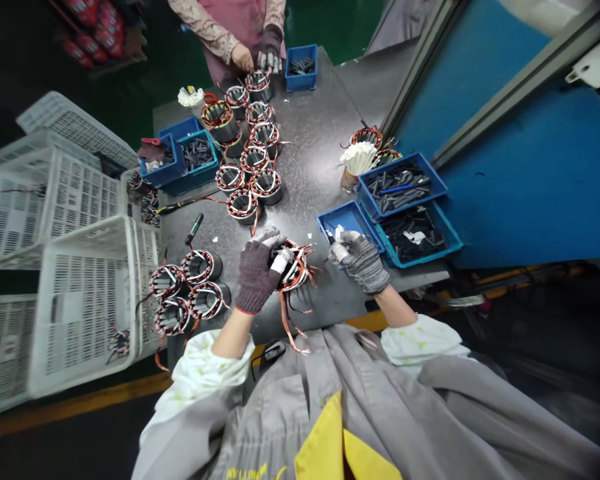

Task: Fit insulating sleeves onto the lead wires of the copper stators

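Note:
A motor stator with copper and white windings (294,268) stands at the table's near edge, loose orange lead wires hanging from its front. My left hand (261,270), in a dark knitted glove with taped fingertips, is closed around its left side. My right hand (363,261), in a grey glove, is over the near edge of a shallow blue tray (347,217). Its fingers are pinched together; a small dark thing shows at the tips, too small to name. Several similar stators (243,205) stand in rows beyond my left hand.
Blue bins of black sleeves (403,187) stand stacked at right, beside a bundle of white sticks (359,159). At left are more stators (200,267), a marker (194,229) and white plastic crates (90,293). Across the table, a co-worker's hands (257,59) touch a stator.

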Demonstrator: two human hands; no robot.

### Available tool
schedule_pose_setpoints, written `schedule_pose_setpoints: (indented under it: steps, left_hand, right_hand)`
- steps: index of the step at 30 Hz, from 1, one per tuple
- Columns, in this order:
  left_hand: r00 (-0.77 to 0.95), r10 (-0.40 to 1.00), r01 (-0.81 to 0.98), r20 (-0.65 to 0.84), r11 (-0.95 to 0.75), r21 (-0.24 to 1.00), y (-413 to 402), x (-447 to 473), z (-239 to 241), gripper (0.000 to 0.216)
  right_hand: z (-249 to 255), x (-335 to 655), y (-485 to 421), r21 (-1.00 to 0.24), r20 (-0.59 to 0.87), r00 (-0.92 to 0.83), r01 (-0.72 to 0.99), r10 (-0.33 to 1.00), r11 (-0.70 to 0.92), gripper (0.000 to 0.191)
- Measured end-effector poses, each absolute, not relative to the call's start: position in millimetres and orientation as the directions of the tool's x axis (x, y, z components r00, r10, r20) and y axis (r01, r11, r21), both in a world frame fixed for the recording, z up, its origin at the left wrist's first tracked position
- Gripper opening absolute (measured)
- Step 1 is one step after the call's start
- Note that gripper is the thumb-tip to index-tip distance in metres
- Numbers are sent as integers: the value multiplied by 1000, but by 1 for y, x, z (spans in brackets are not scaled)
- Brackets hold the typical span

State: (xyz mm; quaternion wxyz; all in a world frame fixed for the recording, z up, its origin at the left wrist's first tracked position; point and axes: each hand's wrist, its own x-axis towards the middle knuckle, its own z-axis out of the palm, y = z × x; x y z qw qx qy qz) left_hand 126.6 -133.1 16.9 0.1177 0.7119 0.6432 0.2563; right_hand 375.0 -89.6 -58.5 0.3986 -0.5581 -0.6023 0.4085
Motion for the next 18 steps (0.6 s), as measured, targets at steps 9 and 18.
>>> schedule_pose_setpoints:
  steps: [9, 18]
  left_hand:
    - [17, 968, 868, 251, -139, 477, -133, 132, 11, 35]
    - [-17, 974, 868, 224, -96, 487, -134, 134, 10, 35]
  right_hand:
    - [-53, 368, -93, -733, 347, -100, 591, 932, 336, 23]
    - [-55, 367, -93, -716, 296, -182, 607, 938, 344, 30]
